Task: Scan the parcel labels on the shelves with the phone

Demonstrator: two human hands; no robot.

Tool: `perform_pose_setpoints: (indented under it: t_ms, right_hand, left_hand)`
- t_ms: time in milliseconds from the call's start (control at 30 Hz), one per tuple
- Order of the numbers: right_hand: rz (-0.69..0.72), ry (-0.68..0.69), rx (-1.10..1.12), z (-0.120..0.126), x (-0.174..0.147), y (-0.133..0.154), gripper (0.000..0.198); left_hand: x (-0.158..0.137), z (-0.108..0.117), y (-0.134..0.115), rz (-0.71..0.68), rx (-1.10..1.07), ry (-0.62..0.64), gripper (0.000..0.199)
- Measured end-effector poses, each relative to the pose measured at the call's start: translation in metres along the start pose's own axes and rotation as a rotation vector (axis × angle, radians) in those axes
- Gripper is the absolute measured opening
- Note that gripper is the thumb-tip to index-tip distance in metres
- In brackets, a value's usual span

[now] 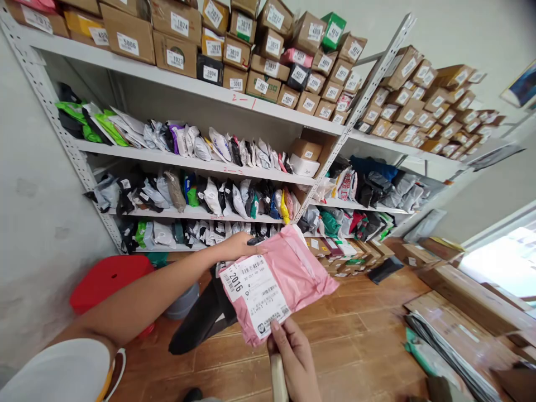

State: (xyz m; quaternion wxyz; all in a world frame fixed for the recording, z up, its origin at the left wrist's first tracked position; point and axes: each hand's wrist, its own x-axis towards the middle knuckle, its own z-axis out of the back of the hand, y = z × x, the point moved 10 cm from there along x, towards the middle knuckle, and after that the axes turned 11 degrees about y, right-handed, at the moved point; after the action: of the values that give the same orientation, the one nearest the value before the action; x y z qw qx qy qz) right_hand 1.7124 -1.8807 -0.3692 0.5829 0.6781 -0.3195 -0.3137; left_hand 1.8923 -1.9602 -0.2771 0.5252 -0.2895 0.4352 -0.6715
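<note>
A pink plastic mailer parcel (304,265) is held up in the middle of the view, tilted, its white shipping label (255,296) marked 2016 facing me. My left hand (240,245) reaches in from the left and is closed on the parcel's upper left edge; its fingers are partly hidden. At the lower edge my right hand (293,354) pinches the parcel, the thumb over the label's corner. A pale, beige, stick-like thing (277,377) shows beside the right palm; its kind is unclear. Behind the parcel, below my left forearm, a black bag-like parcel (201,321) hangs or lies; what supports it is hidden.
White metal shelving (209,162) ahead carries rows of bagged parcels, with labelled cartons (176,58) on top. A red plastic stool (109,279) stands at left beside a grey bucket-like container (184,301). Large flat cartons (464,329) lie on the wooden floor at right.
</note>
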Motion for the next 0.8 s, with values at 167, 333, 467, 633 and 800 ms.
perform_pose_setpoints:
  t_ms: [167, 333, 467, 633, 800]
  right_hand:
    - [0.253, -0.194, -0.428, 0.020, -0.019, 0.078, 0.024]
    - [0.264, -0.115, -0.608, -0.006, -0.002, 0.092, 0.025]
    - [0.240, -0.221, -0.629, -0.011, 0.020, 0.081, 0.029]
    - [0.296, -0.355, -0.655, -0.003, 0.024, 0.075, 0.034]
    - [0.300, -0.355, -0.670, -0.006, 0.022, 0.074, 0.031]
  left_hand:
    - [-0.006, 0.014, 0.016, 0.030, -0.076, -0.265, 0.057]
    - [-0.019, 0.020, 0.017, 0.026, -0.117, -0.486, 0.052]
    - [-0.030, 0.018, 0.016, 0.017, -0.178, -0.603, 0.051]
    - [-0.038, 0.015, 0.021, 0.016, -0.259, -0.661, 0.051]
    - [-0.040, 0.012, 0.029, 0.028, -0.307, -0.664, 0.051]
